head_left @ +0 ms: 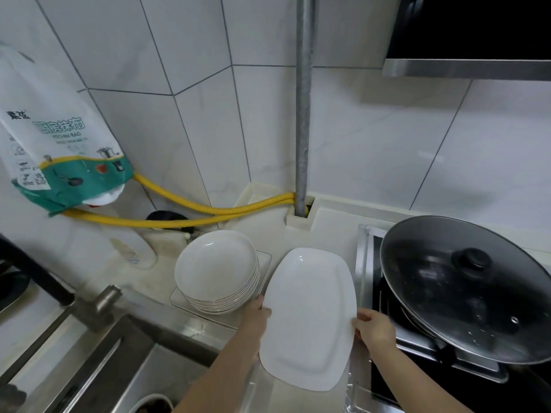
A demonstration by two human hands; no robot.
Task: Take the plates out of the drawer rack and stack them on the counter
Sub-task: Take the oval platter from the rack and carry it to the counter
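A large white rectangular platter point(308, 317) is held over the counter between both hands. My left hand point(256, 318) grips its left edge and my right hand point(374, 326) grips its right edge, fingers curled round the rim. To the left a stack of several round white plates point(216, 265) rests on a flat rectangular plate point(265, 257) on the counter point(331, 231). The drawer rack is out of view.
A black wok with a glass lid point(465, 287) sits on the stove at the right. A steel sink point(113, 362) and faucet point(98, 305) lie lower left. Yellow hoses point(226, 208) and a grey pipe point(304, 114) run along the tiled wall. A kitchen-rag pack point(56, 150) hangs at the left.
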